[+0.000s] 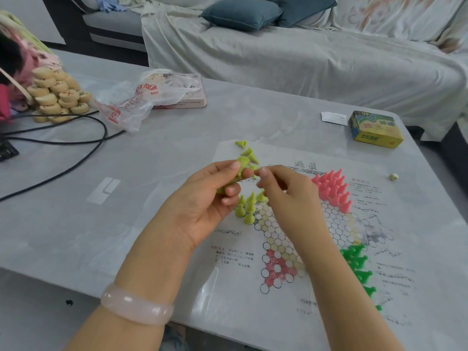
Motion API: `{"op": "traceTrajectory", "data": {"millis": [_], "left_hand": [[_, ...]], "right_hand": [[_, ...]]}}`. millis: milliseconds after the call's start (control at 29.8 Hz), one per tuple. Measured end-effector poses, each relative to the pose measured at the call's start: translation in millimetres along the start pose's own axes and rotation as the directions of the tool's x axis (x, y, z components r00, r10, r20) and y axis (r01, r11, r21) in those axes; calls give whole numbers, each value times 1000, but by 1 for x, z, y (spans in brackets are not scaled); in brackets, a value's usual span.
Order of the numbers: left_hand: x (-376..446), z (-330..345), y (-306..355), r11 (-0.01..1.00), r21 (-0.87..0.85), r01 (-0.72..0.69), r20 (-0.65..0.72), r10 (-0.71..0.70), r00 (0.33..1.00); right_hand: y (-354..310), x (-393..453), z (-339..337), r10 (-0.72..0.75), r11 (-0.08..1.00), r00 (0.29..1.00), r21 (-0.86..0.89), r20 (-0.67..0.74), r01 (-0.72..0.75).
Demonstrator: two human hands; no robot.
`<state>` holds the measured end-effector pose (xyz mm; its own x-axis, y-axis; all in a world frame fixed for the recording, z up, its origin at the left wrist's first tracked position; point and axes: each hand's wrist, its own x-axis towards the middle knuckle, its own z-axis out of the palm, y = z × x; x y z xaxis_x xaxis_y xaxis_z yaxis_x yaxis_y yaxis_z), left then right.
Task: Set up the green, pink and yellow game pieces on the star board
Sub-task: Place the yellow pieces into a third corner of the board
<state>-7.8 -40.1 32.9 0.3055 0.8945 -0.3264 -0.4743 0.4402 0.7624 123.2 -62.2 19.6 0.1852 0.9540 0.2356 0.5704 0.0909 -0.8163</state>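
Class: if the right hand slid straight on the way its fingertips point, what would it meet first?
Probably the yellow-green cone pieces gripped by the left hand; the right hand points left at them, nearly touching, though depth is unclear.

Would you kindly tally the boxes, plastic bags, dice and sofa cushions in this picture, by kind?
Boxes: 2, pink box and yellow box
Plastic bags: 1
Dice: 1
Cushions: 2, left cushion and right cushion
Total: 6
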Motion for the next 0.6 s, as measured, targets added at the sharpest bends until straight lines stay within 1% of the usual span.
{"op": "traceTrajectory", "data": {"millis": [101, 168, 202, 235, 269, 336, 370, 470, 538, 605], "left_hand": [[-1, 4, -2, 999, 45, -12, 40, 11, 999], [0, 4, -4, 998, 63, -28, 13, 27, 1000], [0, 4, -4, 997, 72, -31, -5, 32, 999], [1, 4, -5, 995, 89, -35, -24, 37, 999], [1, 5, -5, 993, 115, -40, -41, 45, 998], [1, 5, -5, 980, 189, -55, -65, 68, 996], [1, 5, -5, 972, 228, -58, -73, 76, 994], [-1, 7, -6, 935, 350, -59, -88, 96, 992], [-3, 9, -7, 908, 413, -65, -82, 109, 991], [-3, 10, -7, 889, 452, -70, -79, 117, 990]], "right_hand": [[-6, -3, 0, -17, 989, 1000, 150, 24, 13], [-4, -3, 0, -25, 979, 1000, 203, -9, 27], [-2, -2, -1, -41, 979, 998, 199, -36, 48], [0, -2, -2, -88, 983, 994, 154, -65, 97], [1, -2, -3, -166, 982, 983, 75, -78, 172], [5, -1, -4, -340, 938, 939, -93, -52, 334], [7, -2, -4, -394, 910, 918, -159, -36, 384], [12, -3, -4, -464, 853, 885, -293, -43, 433], [13, -4, -4, -490, 828, 871, -331, -38, 452], [15, -4, -4, -489, 823, 872, -343, -20, 454]]}}
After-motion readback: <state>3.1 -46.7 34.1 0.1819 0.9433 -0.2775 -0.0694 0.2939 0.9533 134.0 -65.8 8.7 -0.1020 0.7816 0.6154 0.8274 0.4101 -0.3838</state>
